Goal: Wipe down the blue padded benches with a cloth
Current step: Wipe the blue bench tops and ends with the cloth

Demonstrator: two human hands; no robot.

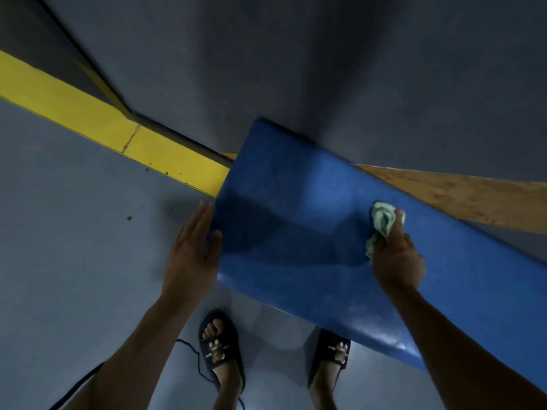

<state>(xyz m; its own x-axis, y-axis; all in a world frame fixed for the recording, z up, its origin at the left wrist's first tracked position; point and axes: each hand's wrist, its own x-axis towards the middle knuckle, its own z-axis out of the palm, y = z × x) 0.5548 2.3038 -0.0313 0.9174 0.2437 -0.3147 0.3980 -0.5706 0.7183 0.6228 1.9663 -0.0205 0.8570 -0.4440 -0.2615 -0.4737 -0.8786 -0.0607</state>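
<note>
Gripping a crumpled pale green cloth [381, 223], the right hand [396, 255] presses it onto the top of the blue padded counter [296, 232], toward its far edge, right of the middle. The left hand [192, 250] lies flat, fingers straight and together, against the counter's left end, holding nothing. Below, near the counter's front edge, stand two dark sandals [220, 347]; their small white lettering is too blurred to read.
</note>
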